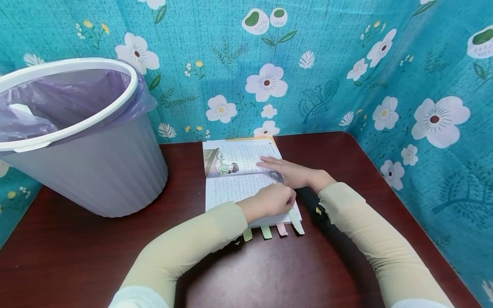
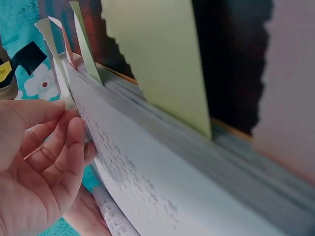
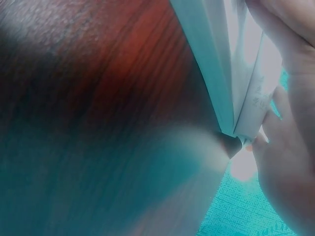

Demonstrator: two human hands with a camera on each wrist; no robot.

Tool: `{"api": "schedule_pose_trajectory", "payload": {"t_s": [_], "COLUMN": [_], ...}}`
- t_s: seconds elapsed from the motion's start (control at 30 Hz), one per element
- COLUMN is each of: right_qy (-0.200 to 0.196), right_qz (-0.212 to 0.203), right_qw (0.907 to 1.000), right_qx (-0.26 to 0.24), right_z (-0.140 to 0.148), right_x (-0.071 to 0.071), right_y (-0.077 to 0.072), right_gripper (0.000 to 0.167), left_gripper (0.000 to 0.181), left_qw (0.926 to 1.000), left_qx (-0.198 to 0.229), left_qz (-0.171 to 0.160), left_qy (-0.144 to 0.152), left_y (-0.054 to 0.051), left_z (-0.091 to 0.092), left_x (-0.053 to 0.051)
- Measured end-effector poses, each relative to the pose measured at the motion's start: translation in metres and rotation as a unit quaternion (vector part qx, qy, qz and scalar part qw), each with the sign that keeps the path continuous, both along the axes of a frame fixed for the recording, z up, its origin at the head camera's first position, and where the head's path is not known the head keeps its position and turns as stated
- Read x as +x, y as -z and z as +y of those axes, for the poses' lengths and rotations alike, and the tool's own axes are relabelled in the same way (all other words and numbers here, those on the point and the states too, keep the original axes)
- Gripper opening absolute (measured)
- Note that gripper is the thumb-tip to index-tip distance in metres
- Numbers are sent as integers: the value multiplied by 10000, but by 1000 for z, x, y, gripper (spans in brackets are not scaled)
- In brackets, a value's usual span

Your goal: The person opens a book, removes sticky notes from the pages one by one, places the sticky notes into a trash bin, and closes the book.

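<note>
An open book (image 1: 235,188) lies on the dark red table, with several paper strips sticking out from its near edge. My left hand (image 1: 274,199) pinches the rightmost strip, a pale green one (image 1: 295,220), between thumb and fingertips at the book's lower right. In the left wrist view, my left hand (image 2: 44,157) has its thumb and fingers on that pale strip (image 2: 56,64) beside the page edges. My right hand (image 1: 294,172) rests with fingers extended across the right side of the upper page. The right wrist view shows my right hand (image 3: 285,147) against the book's edge.
A grey bin (image 1: 115,171) with a purple liner stands on the table at the left. Teal floral cloth (image 1: 231,64) hangs behind the table and along its right side. A green strip (image 1: 265,231) and a pink strip (image 1: 282,229) hang from the book's near edge.
</note>
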State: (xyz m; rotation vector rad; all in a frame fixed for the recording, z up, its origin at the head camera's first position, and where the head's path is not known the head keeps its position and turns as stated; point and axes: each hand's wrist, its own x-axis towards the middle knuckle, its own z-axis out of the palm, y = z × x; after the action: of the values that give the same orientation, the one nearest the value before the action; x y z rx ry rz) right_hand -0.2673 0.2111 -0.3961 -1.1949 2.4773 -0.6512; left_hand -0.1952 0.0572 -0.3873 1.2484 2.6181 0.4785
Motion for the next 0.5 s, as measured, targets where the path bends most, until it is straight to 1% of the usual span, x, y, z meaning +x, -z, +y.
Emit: {"api": "schedule_pose_trajectory", "payload": {"t_s": [0.17, 0.33, 0.5], "right_qy": [-4, -65, -96], "right_qz": [90, 124, 123], "right_qw": [10000, 9999, 9999], "right_qx": [12, -13, -42], "right_z": [1, 1, 1], "right_x": [0, 0, 0], "right_y": [1, 1, 2], "right_gripper": [74, 74, 86], "left_gripper": [17, 15, 12], "left_qw": [9999, 9989, 9969], "left_qx": [116, 409, 678], "left_qz": [-52, -225, -408], "left_qy": [-43, 14, 37], "left_y": [-6, -9, -9], "left_z": [-4, -10, -19], "left_x": [2, 2, 1]}}
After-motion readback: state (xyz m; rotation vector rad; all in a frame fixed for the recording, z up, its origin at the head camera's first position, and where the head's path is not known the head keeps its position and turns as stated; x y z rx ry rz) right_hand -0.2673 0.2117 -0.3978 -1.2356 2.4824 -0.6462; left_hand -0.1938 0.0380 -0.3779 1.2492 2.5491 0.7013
